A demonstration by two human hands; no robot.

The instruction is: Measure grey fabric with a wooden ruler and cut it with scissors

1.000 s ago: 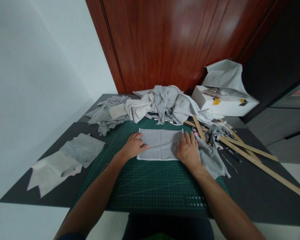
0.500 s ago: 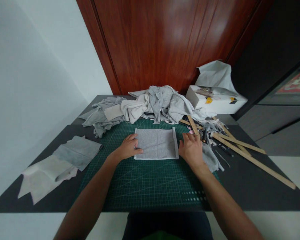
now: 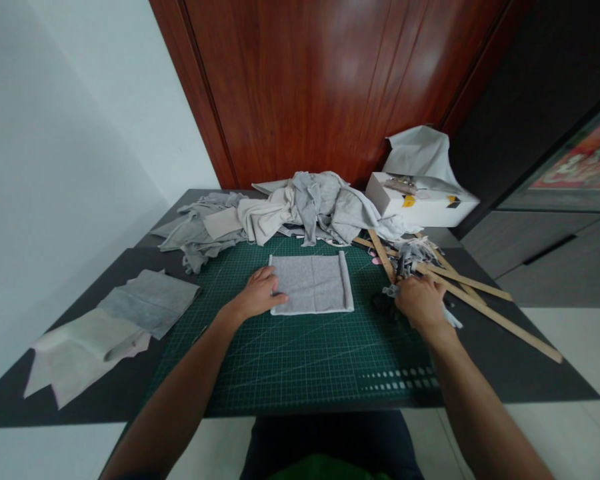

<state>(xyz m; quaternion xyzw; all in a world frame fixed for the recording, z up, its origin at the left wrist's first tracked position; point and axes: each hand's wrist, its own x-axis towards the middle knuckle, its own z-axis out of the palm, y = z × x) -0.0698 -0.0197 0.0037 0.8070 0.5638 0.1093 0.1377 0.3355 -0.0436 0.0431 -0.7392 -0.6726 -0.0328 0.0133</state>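
Note:
A grey cloth piece (image 3: 311,283) with pale folded edges lies flat on the green cutting mat (image 3: 300,360). My left hand (image 3: 259,292) rests on its left edge, thumb and fingers apart. To the right, my right hand (image 3: 423,300) is down among fabric scraps (image 3: 415,253) and wooden rulers (image 3: 505,327), its fingers curled. Beside those fingers is a dark, blurred item (image 3: 384,303) whose kind I cannot make out. What the right hand grips is largely hidden under it.
Crumpled grey and cream fabric (image 3: 330,203) is heaped along the back. Cut cloth pieces (image 3: 150,303) lie on the left of the dark table (image 3: 125,373). A white box (image 3: 430,200) with cloth over it stands at the back right, before a wooden door (image 3: 330,87).
My right hand has left the cloth's right side and moved right, onto the scraps and tools. The dark item now shows beside it. My left hand stays on the cloth.

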